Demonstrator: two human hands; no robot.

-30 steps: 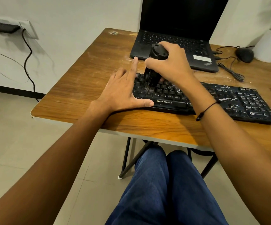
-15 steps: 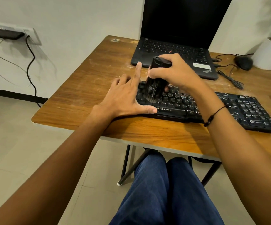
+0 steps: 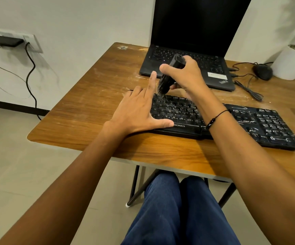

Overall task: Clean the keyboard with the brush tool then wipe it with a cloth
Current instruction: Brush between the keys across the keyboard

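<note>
On the wooden table (image 3: 93, 110), the left hand (image 3: 136, 112) lies flat, fingers spread, on the keyboard (image 3: 249, 121) — the right hand (image 3: 187, 75) grips the brush tool (image 3: 168, 76), bristles seemingly touching the top keys.

The table (image 3: 93, 110) is wood-grain, smooth with a worn, scuffed sheen. On the table, the keyboard (image 3: 249, 124) is matt black plastic streaked with pale dust. Behind the keyboard, the brush (image 3: 169, 76) looks like matt black plastic, and the laptop (image 3: 192, 55) too.

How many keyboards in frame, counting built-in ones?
2. The black external keyboard lies at the near table edge under both hands; the second is built into the open laptop behind it, partly hidden by the right hand.
</note>
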